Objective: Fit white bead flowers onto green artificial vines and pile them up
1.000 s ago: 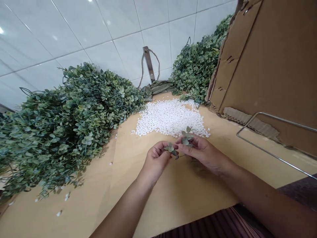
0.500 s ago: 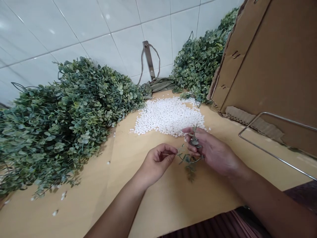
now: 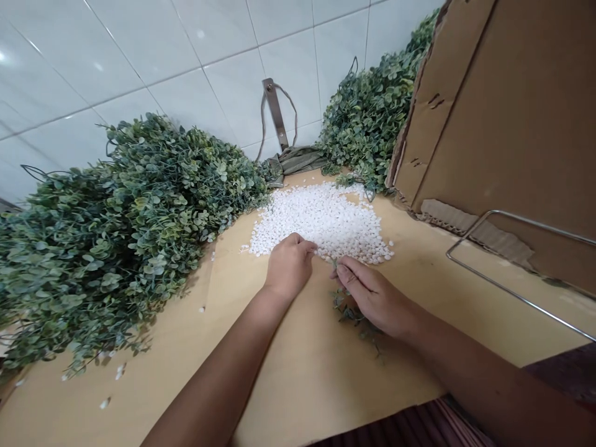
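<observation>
Left hand (image 3: 289, 266): laid at the near edge of the white pellet heap (image 3: 326, 218); fingers curled together onto the pellets, though whether one is pinched cannot be told.
Right hand (image 3: 372, 297): grip clamped on a leafy sprig (image 3: 350, 313), pressed low to the bench (image 3: 298, 372).
Sprig: under the right palm, just near of the heap.
Surroundings: foliage piles (image 3: 116, 230) at left and rear, cardboard box (image 3: 507, 112) at right.

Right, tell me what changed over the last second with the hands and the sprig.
The left hand let go of the sprig and moved forward to the edge of the white pellets. The right hand lowered the sprig onto the table. The foliage heaps and cardboard stayed put.
</observation>
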`<state>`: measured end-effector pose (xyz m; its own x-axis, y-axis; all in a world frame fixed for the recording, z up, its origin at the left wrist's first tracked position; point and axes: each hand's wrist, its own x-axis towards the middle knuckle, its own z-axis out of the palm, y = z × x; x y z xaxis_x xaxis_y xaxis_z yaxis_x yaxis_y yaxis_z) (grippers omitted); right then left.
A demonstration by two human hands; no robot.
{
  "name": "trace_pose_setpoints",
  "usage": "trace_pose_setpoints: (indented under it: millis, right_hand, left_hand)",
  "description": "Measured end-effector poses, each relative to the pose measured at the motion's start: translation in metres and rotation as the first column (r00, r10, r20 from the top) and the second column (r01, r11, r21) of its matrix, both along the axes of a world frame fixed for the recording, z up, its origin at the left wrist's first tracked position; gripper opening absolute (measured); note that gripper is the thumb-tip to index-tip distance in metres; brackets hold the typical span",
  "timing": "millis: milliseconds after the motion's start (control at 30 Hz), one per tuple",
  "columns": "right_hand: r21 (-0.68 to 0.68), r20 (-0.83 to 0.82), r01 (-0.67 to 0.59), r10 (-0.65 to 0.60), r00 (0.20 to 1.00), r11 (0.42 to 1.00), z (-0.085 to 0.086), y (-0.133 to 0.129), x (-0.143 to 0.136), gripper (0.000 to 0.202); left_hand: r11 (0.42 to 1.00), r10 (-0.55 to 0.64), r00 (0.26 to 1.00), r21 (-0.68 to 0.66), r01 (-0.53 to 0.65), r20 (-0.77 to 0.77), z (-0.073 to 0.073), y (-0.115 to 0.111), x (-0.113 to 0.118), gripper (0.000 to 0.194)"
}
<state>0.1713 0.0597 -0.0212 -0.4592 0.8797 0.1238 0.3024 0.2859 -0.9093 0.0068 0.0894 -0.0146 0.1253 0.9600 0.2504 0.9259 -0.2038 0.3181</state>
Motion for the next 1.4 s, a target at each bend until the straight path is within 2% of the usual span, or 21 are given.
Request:
trace_pose_setpoints:
  millis: [167, 333, 433, 500, 533, 567, 633, 667, 700, 767, 867, 967, 1167, 1400]
  right_hand:
    - [0.024, -0.063, -0.039, 0.041, 0.997, 0.999, 0.002, 0.001, 0.000, 0.024]
    - [-0.024, -0.123, -0.046, 0.043, 0.991, 0.999, 0.002, 0.001, -0.001, 0.020]
    - [-0.041, -0.112, -0.033, 0.028, 0.993, 0.999, -0.001, 0.002, -0.001, 0.023]
    - [-0.057, -0.105, -0.028, 0.022, 0.994, 0.998, -0.002, 0.003, -0.001, 0.023]
    - [-0.073, -0.105, -0.027, 0.019, 0.994, 0.997, -0.003, 0.003, -0.001, 0.024]
    - [-0.092, -0.108, -0.026, 0.016, 0.994, 0.995, -0.003, 0.004, -0.001, 0.024]
    - [-0.129, -0.123, -0.022, 0.006, 0.992, 0.991, -0.003, 0.004, -0.002, 0.023]
    - [-0.143, -0.133, -0.022, 0.003, 0.991, 0.990, -0.002, 0.004, -0.002, 0.023]
    - [-0.151, -0.144, -0.025, 0.003, 0.990, 0.988, -0.002, 0.004, -0.003, 0.023]
    - [-0.159, -0.163, -0.039, 0.012, 0.987, 0.987, 0.000, 0.003, -0.004, 0.023]
    - [-0.182, -0.176, -0.053, 0.020, 0.984, 0.982, 0.000, 0.002, -0.006, 0.023]
    - [-0.200, -0.178, -0.045, 0.009, 0.984, 0.979, 0.000, 0.000, -0.006, 0.022]
    - [-0.183, -0.161, -0.032, 0.002, 0.987, 0.983, -0.001, -0.002, -0.006, 0.023]
    - [-0.079, -0.147, -0.022, 0.010, 0.989, 0.997, 0.003, -0.002, -0.010, 0.018]
  left_hand:
    - [1.000, 0.007, 0.980, 0.024, -0.002, -0.197, 0.001, -0.001, -0.003, 0.024]
    - [0.998, -0.015, 0.969, 0.051, 0.029, -0.248, 0.000, -0.005, -0.006, 0.023]
    - [0.996, -0.020, 0.992, 0.079, 0.030, -0.121, 0.000, -0.006, -0.003, 0.019]
    - [0.999, 0.020, 0.993, 0.048, -0.026, 0.118, 0.002, -0.007, 0.000, 0.013]
    - [0.999, 0.048, 0.956, 0.005, -0.052, 0.290, 0.003, -0.009, 0.001, 0.010]
    - [0.997, 0.079, 0.881, -0.055, -0.061, 0.467, 0.005, -0.011, 0.003, 0.007]
    - [0.983, 0.147, 0.647, -0.184, -0.010, 0.748, 0.010, -0.019, 0.006, 0.004]
    - [0.971, 0.187, 0.524, -0.236, 0.028, 0.831, 0.012, -0.024, 0.007, 0.004]
    - [0.958, 0.229, 0.419, -0.279, 0.063, 0.879, 0.014, -0.029, 0.008, 0.006]
    - [0.938, 0.295, 0.258, -0.331, 0.107, 0.920, 0.015, -0.041, 0.009, 0.008]
    - [0.911, 0.365, 0.104, -0.378, 0.163, 0.925, 0.014, -0.054, 0.008, 0.021]
    - [0.891, 0.401, 0.059, -0.404, 0.207, 0.914, 0.012, -0.059, 0.007, 0.026]
    - [0.861, 0.418, 0.076, -0.422, 0.285, 0.905, 0.011, -0.056, 0.004, 0.021]
    - [0.846, 0.443, 0.028, -0.428, 0.317, 0.896, 0.003, -0.054, -0.001, 0.021]
